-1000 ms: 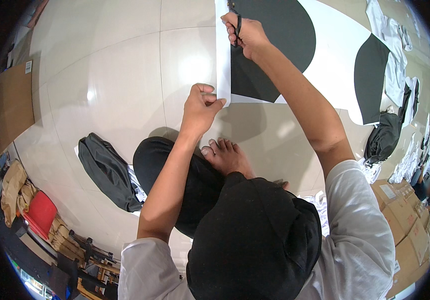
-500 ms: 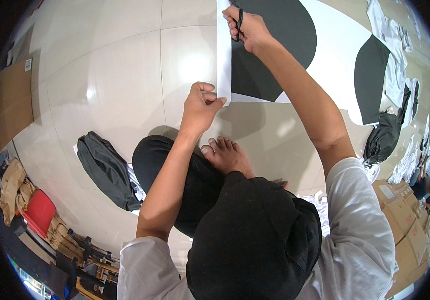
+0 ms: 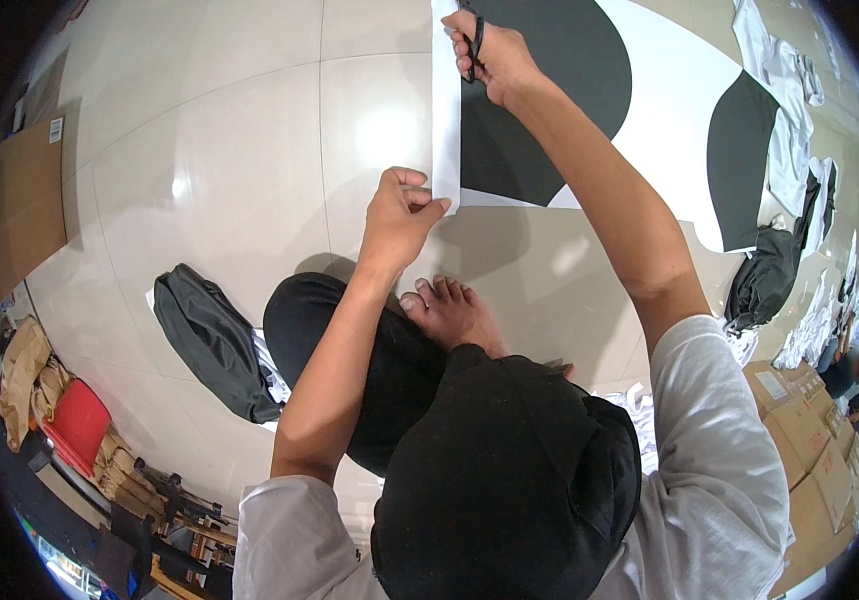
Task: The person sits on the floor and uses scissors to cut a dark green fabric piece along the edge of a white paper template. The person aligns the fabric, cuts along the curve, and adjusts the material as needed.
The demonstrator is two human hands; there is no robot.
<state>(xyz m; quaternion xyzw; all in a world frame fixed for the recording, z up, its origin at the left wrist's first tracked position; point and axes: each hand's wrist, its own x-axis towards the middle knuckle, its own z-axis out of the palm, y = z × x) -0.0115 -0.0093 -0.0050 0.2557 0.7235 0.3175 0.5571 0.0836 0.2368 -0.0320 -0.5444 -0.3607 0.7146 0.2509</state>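
On the floor in front of me lies a wide white sheet with black shapes (image 3: 670, 120); whether it is fabric or paper I cannot tell. My right hand (image 3: 490, 55) grips black-handled scissors (image 3: 477, 48) over the sheet's left side, at the top of the view. The blades are mostly out of sight there. Lower down, my left hand (image 3: 402, 220) pinches the near left corner of the sheet's white border between thumb and fingers. One of my bare feet (image 3: 453, 312) rests on the tiles just nearer than that corner.
A rolled dark cloth bundle (image 3: 212, 340) lies left of my knee. Dark crumpled cloth (image 3: 765, 280) and white cloth pieces (image 3: 785, 100) are at the right. Cardboard boxes (image 3: 810, 430) stand at the lower right, and a large cardboard panel (image 3: 25, 205) at the left. A red object (image 3: 78, 425) sits lower left.
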